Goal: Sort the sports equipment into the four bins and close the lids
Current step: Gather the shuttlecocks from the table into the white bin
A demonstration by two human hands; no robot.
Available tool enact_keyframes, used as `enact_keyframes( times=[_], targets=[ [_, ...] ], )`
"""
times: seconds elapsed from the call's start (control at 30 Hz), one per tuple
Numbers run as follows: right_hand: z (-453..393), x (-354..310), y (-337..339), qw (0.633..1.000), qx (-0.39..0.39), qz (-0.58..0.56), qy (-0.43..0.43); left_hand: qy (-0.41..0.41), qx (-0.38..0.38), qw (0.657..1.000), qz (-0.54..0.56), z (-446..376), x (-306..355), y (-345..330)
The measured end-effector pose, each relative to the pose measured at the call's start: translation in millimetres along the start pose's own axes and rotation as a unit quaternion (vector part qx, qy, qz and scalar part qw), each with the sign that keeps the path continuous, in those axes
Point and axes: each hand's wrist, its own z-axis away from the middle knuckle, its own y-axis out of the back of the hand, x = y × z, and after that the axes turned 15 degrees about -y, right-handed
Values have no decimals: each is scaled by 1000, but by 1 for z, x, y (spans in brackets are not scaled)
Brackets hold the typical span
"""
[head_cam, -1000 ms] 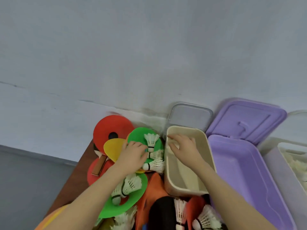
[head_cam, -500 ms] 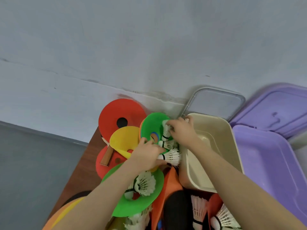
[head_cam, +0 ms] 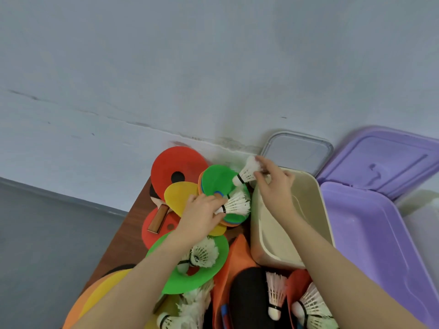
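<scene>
My right hand [head_cam: 273, 186] pinches a white shuttlecock [head_cam: 247, 173] by its feathers, lifted at the far left corner of the open beige bin [head_cam: 318, 210]. My left hand [head_cam: 202, 217] grips the cork end of a second shuttlecock [head_cam: 235, 205] lying on the stacked green disc [head_cam: 217, 180]. More shuttlecocks lie on a nearer green disc [head_cam: 202, 255] and among the pile at the bottom [head_cam: 275, 295]. An open purple bin [head_cam: 370, 245] stands right of the beige one.
Red [head_cam: 166, 165] and yellow [head_cam: 178, 193] discs, a paddle with a wooden handle [head_cam: 158, 219], and orange and black items crowd the brown table [head_cam: 123, 238]. A grey lid [head_cam: 297, 150] and a purple lid [head_cam: 384, 160] lean against the wall. A clear bin shows at the right edge.
My right hand has lifted one shuttlecock off the green disc toward the beige bin's corner. My left hand has closed on the cork of another shuttlecock on the same disc.
</scene>
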Motion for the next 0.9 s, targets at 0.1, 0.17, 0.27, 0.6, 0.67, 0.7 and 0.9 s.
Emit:
enact_keyframes(
  times=[0.1, 0.17, 0.27, 0.6, 0.67, 0.7, 0.9],
  targets=[
    [15, -4, 17, 999, 17, 0, 38, 0, 62, 998, -10, 4, 9, 13],
    [25, -1, 33, 998, 37, 3, 53, -14, 81, 996, -26, 5, 19, 20],
    [37, 7, 63, 996, 71, -22, 46, -29, 110, 992, -47, 4, 38, 25],
    [68, 88, 200, 988, 144, -48, 29, -74, 174, 980, -55, -46, 160, 7],
    [76, 113, 236, 987, 152, -41, 33, -87, 171, 980, -44, -61, 199, -8],
    [80, 127, 254, 986, 160, -34, 35, -93, 164, 981, -38, -69, 220, -16],
    [97, 209, 348, 986, 169, 7, 14, -122, 152, 980, 47, -112, 339, -69]
  ],
)
